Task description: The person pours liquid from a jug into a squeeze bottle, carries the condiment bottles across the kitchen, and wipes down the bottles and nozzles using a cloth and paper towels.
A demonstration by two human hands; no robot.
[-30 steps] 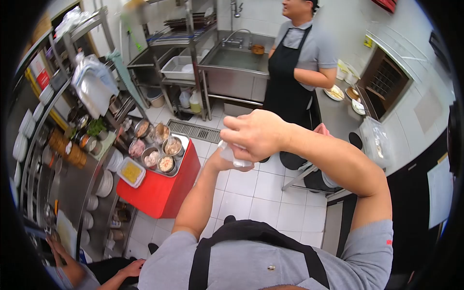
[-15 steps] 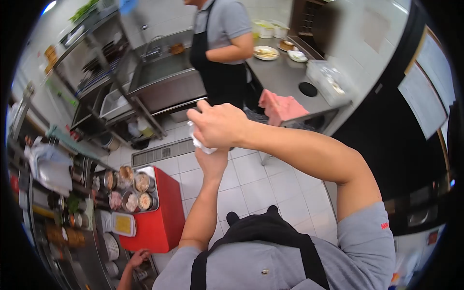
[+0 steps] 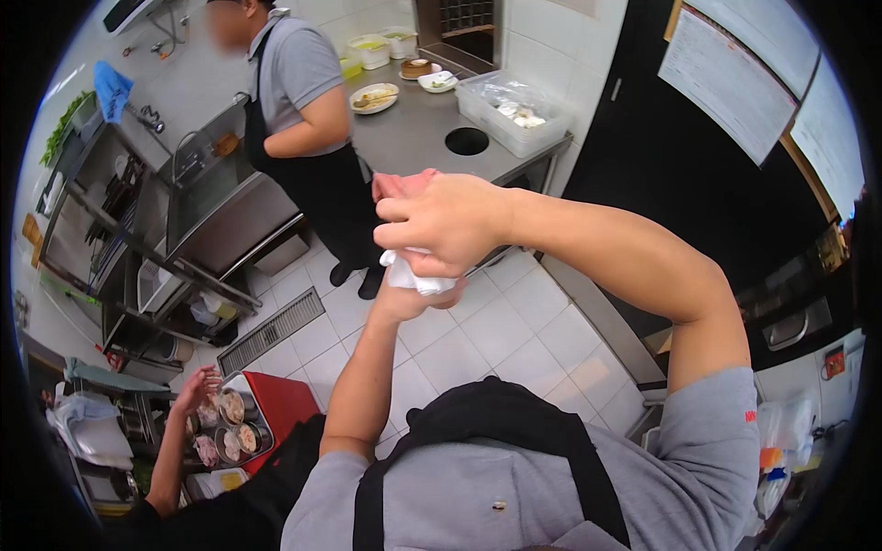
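Both my hands are together in front of my chest, around a crumpled white paper towel [image 3: 412,277]. My right hand [image 3: 450,220] is on top, its fingers curled down over the towel. Beneath it, my left hand [image 3: 418,301] is closed against the towel from below; its fingers are partly hidden. Part of a pink cloth [image 3: 404,186] shows just behind my right hand, on the near side of the steel counter.
A co-worker [image 3: 308,119] in a black apron stands ahead, between the sink [image 3: 220,197] and the steel counter [image 3: 409,129]. A clear plastic bin [image 3: 514,115] sits on the counter. At lower left, another person's hand [image 3: 196,390] is above bowls on a tray beside a red box [image 3: 285,399].
My view has turned right. My hands have shifted against each other around the paper towel. The other person at lower left has reached forward over the bowls.
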